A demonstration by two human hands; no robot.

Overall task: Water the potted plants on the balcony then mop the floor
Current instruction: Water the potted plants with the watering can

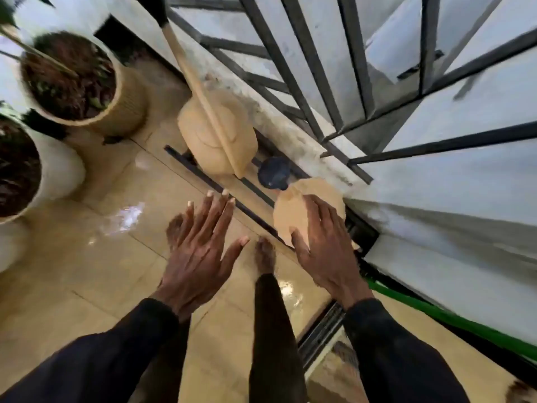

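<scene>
Soft daylight, glare on the wet floor (125, 219), motion-blurred, edges fisheye-bent.

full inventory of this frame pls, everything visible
beige pot: 1, beige ribbed, dark soil, upper left on floor
white pot: 1, white, left edge
watering can: 1, beige, long spout, beside ledge
cap: 1, dark blue, between can and round object
round object: 1, beige, blurred, under right hand
railing: 1, dark grey bars, top right
ledge: 1, white, stained, under railing
floor: beige tiles, wet glints
green strip: 1, lower right
feet: 2, bare, on floor
left hand: spread, holding nothing
right hand: rests on round object
</scene>
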